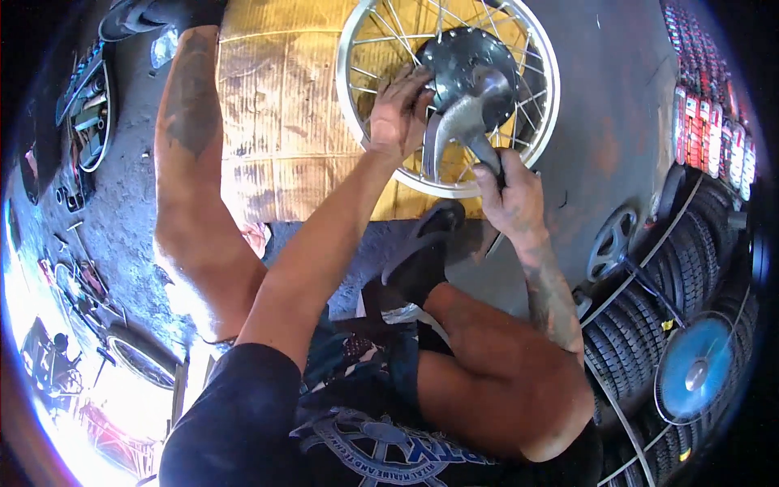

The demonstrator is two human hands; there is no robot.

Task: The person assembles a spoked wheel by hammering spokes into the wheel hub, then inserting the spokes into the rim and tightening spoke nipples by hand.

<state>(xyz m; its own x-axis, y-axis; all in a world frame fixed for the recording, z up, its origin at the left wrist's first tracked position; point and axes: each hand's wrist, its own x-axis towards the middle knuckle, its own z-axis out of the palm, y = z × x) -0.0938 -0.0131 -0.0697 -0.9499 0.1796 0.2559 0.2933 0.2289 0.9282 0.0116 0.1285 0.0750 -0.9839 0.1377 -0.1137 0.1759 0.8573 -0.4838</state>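
Both hands are in at the spoked wheel [554, 85], which lies flat over the right-hand side of the cardboard sheet [276, 105], its silver rim reaching past the right edge onto the grey floor [608, 105] and stopping just short of the near edge. The right hand [515, 199] has a firm wrap on the hammer [460, 122], fingers curled closed about the dark handle, the metal head up over the lower part of the black hub [458, 53]. Across to the left hand [399, 114]: over the wheel's left half it comes, fingers bent and close together, tips right up by the hub's left edge; whether they pinch anything there, I cannot tell. Down the cardboard's left edge runs the outstretched left leg [188, 146], while the bent right leg [495, 341] sits below the near edge, a dark shoe [414, 268] near it. Off to the right, stacked tyres [621, 349] line the side, with a round blue disc [696, 365] in front and a grey spoked wheel [610, 243] beside them; well out left, a tool tray [110, 114] rests on the ground.
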